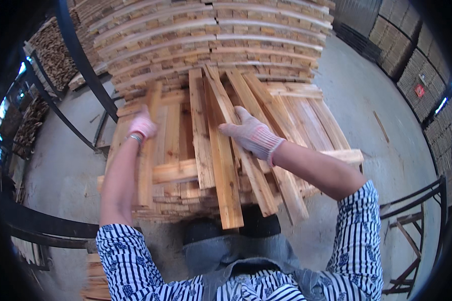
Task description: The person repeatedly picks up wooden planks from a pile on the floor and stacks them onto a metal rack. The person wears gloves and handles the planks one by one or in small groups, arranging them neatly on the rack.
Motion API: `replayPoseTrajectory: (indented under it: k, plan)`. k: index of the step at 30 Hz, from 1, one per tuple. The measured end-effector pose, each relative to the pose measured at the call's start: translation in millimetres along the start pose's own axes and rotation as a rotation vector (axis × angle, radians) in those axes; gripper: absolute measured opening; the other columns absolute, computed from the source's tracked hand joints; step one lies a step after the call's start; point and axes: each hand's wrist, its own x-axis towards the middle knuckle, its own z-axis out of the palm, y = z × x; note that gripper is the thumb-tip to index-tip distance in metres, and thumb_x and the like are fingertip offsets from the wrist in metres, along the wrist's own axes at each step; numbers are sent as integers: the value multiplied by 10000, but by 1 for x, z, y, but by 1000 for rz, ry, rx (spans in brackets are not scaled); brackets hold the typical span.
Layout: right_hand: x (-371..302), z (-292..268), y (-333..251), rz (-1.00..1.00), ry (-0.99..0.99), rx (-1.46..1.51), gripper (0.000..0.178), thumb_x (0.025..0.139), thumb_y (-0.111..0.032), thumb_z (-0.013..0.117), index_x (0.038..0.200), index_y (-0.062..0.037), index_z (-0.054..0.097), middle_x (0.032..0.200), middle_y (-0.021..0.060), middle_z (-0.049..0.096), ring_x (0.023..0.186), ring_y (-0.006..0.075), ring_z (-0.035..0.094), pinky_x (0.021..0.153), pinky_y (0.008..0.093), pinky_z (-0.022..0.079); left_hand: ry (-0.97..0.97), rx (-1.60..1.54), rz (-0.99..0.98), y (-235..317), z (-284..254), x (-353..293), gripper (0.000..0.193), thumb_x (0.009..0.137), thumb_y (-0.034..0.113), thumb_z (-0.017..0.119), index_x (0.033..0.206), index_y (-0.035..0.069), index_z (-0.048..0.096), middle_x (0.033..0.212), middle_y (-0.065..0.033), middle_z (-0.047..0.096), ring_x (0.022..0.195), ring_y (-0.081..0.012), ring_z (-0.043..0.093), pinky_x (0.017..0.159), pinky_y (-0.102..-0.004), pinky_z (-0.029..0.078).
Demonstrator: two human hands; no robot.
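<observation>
You are standing at the near edge of a low stack of rough-sawn wooden slats [306, 120], both arms reaching forward over it. Your left hand [142, 124], in a pinkish knit glove, is closing around the far end of a long narrow slat [148, 150] lying lengthwise along the left side of the stack; the fingers are curled about it, though motion blur is keeping the exact hold from being clear. Your right hand [251, 133], in a white knit glove with a pink cuff, is lying flat and unclenched, palm down, on the loose slats [221, 145] fanned across the middle, pressing rather than grasping. These central boards are lying at slight angles to one another, their near ends overhanging the stack's front edge toward your apron [236, 253]; a flat palm on top is probably steadying them while the other hand is working. A crosswise board [178, 170] is running beneath them, seemingly as a spacer between layers. Behind the stack a taller pile of bundled timber [211, 35] is rising, and further timber stacks [412, 55] are lining the concrete floor [366, 100] to the right. A dark metal frame [80, 60] is slanting past on the left.
</observation>
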Motion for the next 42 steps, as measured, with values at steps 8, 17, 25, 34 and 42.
replayPoseTrajectory:
  k: [8, 17, 25, 34, 42]
  plan:
    - [22, 54, 0, 99, 135, -570, 1068, 797, -411, 737, 1577, -62, 95, 1527, 329, 303, 1350, 445, 456, 1093, 462, 432, 78, -75, -71, -39, -2, -3, 947, 845, 439, 699, 1568, 86, 199, 1486, -292, 435, 1352, -407, 481, 1120, -430, 408]
    - [-22, -11, -31, -87, 155, -513, 904, 759, -263, 740, 1498, 16, 301, 1121, 247, 673, 949, 362, 685, 839, 412, 549, -6, -411, -81, -72, 6, -69, 1110, 781, 498, 777, 1569, 3, 174, 1418, -270, 528, 1336, -360, 513, 1116, -389, 395]
    - [32, 97, -51, -314, 47, -136, 868, 889, -378, 636, 1529, 49, 236, 1271, 279, 595, 1139, 318, 624, 965, 360, 495, 180, -277, -54, -81, 26, -48, 637, 1008, 511, 427, 1354, -22, 479, 1260, -336, 596, 1224, -475, 553, 1039, -506, 439]
    - [65, 218, -84, -342, -45, -422, 662, 933, -375, 550, 1453, 14, 420, 1310, 340, 565, 1163, 423, 620, 1000, 467, 483, 195, -131, -108, -67, 24, -49, 487, 1020, 393, 394, 1281, 7, 535, 1186, -310, 645, 1139, -451, 618, 976, -526, 489]
    - [77, 79, 5, -151, 666, -640, 657, 924, -430, 573, 1446, -69, 405, 1373, 255, 522, 1286, 401, 514, 1058, 447, 450, 197, -88, -70, -70, 28, -41, 426, 986, 327, 481, 1255, -2, 501, 1108, -284, 682, 1070, -432, 660, 913, -520, 526]
